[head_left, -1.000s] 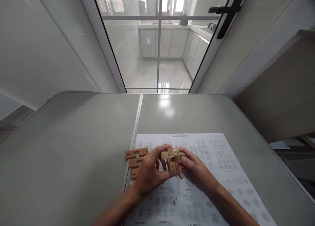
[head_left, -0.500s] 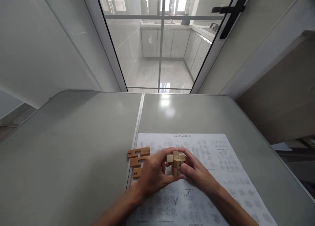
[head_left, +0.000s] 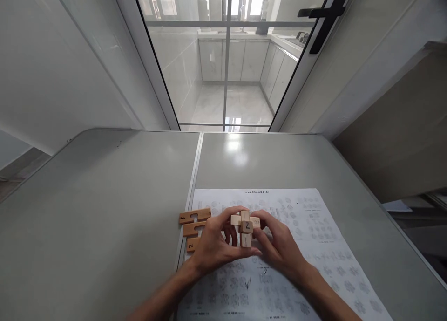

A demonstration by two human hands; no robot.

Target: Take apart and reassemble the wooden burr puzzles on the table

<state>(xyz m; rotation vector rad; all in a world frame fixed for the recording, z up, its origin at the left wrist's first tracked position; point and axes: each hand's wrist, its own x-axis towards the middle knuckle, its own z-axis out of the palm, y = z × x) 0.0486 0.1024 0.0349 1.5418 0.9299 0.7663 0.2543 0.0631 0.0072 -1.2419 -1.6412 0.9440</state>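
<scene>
A small wooden burr puzzle (head_left: 246, 228), a cross of interlocked numbered bars, is held just above a printed sheet. A bar end marked 2 faces me. My left hand (head_left: 214, 244) grips the puzzle from the left, thumb underneath and fingers curled over the top. From the right, my right hand (head_left: 277, 246) pinches the same puzzle with its fingertips. Three loose notched wooden bars (head_left: 194, 228) lie side by side on the table just left of my left hand, partly hidden by it.
The printed sheet (head_left: 307, 228) of small diagrams lies on a grey table (head_left: 104, 209) with a seam down its middle. Beyond the table's far edge stands a glass sliding door (head_left: 226, 69). A beige panel (head_left: 401, 125) rises at the right.
Both hands have turned the puzzle, so the end marked 2 now faces me and the cross looks square-on. The loose bars have not moved.
</scene>
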